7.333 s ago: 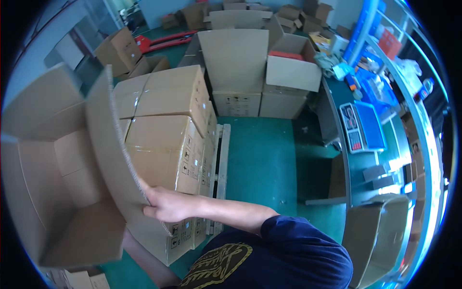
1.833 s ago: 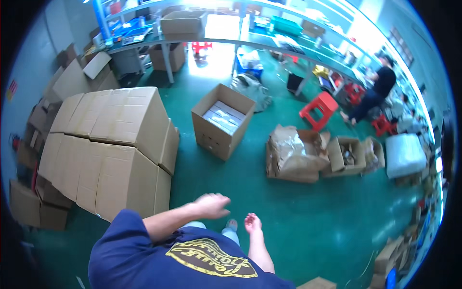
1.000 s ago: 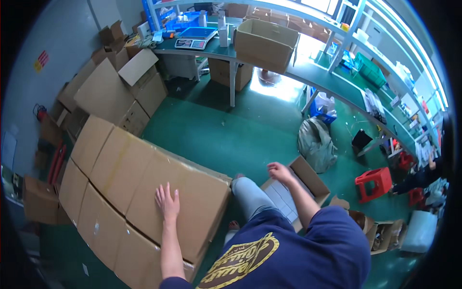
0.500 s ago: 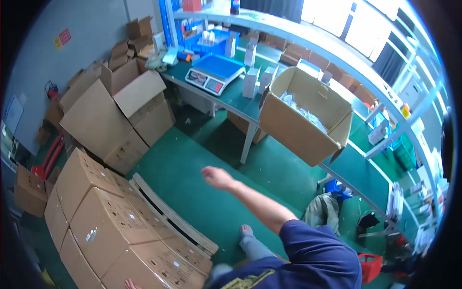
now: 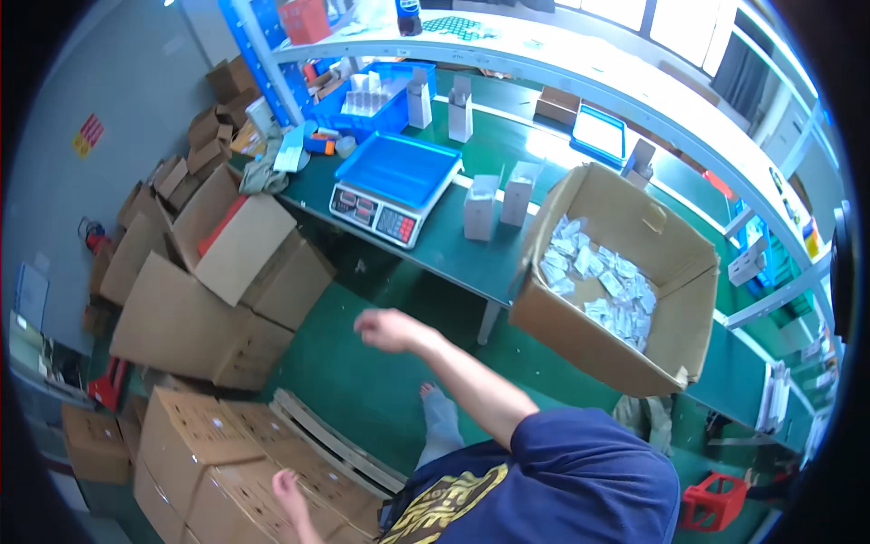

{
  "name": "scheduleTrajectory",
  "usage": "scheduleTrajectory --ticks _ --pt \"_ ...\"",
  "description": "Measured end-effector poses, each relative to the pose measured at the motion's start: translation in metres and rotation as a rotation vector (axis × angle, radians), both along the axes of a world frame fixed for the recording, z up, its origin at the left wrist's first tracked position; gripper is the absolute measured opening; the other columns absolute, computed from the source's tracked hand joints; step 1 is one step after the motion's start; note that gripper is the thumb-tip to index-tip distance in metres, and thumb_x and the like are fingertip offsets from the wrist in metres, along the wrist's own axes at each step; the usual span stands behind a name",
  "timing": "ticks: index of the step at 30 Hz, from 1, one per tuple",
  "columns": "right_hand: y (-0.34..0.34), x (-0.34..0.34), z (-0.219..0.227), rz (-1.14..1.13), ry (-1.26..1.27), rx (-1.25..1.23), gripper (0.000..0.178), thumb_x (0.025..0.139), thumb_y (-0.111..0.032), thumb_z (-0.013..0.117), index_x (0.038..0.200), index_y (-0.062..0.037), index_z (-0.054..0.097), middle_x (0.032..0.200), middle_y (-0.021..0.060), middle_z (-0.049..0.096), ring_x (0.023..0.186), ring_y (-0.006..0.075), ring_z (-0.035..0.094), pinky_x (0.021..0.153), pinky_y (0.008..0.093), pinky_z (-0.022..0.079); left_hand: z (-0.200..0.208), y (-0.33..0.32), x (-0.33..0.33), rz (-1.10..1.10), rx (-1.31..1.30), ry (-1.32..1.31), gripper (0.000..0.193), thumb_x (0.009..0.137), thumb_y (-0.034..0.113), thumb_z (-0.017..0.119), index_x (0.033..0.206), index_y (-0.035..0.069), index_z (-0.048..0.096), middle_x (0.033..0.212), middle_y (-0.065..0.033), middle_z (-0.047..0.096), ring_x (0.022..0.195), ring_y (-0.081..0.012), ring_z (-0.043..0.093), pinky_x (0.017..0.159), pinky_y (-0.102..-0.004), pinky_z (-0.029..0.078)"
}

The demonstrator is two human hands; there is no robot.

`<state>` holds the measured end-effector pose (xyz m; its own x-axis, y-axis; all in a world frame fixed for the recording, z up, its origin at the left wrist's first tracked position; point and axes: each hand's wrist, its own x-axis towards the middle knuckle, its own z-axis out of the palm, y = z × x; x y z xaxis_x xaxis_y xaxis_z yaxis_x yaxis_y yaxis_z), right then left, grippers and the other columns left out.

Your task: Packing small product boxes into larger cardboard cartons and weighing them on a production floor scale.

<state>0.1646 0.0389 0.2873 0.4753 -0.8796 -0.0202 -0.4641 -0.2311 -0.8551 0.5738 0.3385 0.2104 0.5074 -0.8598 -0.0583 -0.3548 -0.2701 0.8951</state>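
Note:
My right hand hangs in the air over the green floor, between the table and the pallet. Its fingers look loosely curled in, slightly blurred, with nothing visible in them. Lower left, my left hand is above the stacked sealed cartons, its fingers partly apart and holding nothing. On the green-topped table sits a large open cardboard box, with many small clear-and-white packets inside. Left of it are two small white boxes, a white box among them, and a scale with a blue tray.
Open, empty-looking cardboard boxes pile up at the left. A wooden pallet edges the cartons. Behind the scale is a blue bin with white items. A shelf runs above the table. A red plastic stool stands lower right.
My view has shifted closer to the table, and the packets in the large box show more fully. My left hand has risen off the carton. My right hand stays in the air.

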Motion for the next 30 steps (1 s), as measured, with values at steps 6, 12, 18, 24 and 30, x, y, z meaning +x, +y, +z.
scheduleTrajectory --ticks 6,12,18,24,30 --pt "-0.227 -0.099 0.097 -0.378 0.258 -0.115 0.033 0.079 -0.027 0.061 0.109 -0.0161 0.067 0.104 0.0126 0.068 0.096 0.0287 0.065 0.083 0.0368 0.051 0.073 -0.361 -0.155 -0.573 -0.147 0.145 0.015 0.096 0.014 0.056 0.097 0.000 0.060 0.088 -0.0062 0.063 0.086 -0.0117 0.060 0.080 -0.0270 0.049" --pt "-0.396 -0.277 0.099 -0.592 0.483 -0.093 0.035 0.080 -0.033 0.059 0.111 -0.0185 0.066 0.105 0.0193 0.067 0.099 0.0315 0.064 0.083 0.0405 0.051 0.138 -0.605 -0.317 -0.966 -0.106 0.126 0.025 0.097 0.024 0.054 0.099 -0.001 0.059 0.087 -0.0065 0.065 0.086 -0.0130 0.062 0.078 -0.0277 0.047" --pt "-0.553 -0.346 0.056 -0.920 0.416 0.198 0.066 0.091 -0.046 0.052 0.143 -0.0079 0.038 0.135 0.0201 0.050 0.121 0.0331 0.050 0.096 0.0430 0.046 0.129 -0.783 -0.391 -0.950 -0.276 0.074 0.050 0.088 0.029 0.068 0.125 0.006 0.044 0.126 -0.0180 0.053 0.115 -0.0280 0.055 0.092 -0.0372 0.047" --pt "-0.623 -0.378 -0.031 -0.829 -0.504 -0.466 0.054 0.091 -0.043 0.051 0.132 -0.0068 0.051 0.131 0.0212 0.052 0.123 0.0332 0.048 0.100 0.0416 0.042 0.116 -0.943 -0.502 -1.017 -0.223 0.018 0.068 0.081 0.030 0.072 0.136 0.005 0.040 0.133 -0.0278 0.046 0.124 -0.0398 0.045 0.104 -0.0413 0.038" --pt "-0.573 -0.409 -0.024 -1.060 -0.396 -0.239 0.052 0.090 -0.037 0.053 0.133 -0.0100 0.049 0.133 0.0200 0.052 0.126 0.0337 0.046 0.106 0.0387 0.036 0.042 -1.058 -0.618 -1.441 -0.138 -0.783 0.059 0.094 0.050 0.038 0.131 0.007 0.054 0.141 -0.0161 0.047 0.132 -0.0348 0.040 0.113 -0.0455 0.026"
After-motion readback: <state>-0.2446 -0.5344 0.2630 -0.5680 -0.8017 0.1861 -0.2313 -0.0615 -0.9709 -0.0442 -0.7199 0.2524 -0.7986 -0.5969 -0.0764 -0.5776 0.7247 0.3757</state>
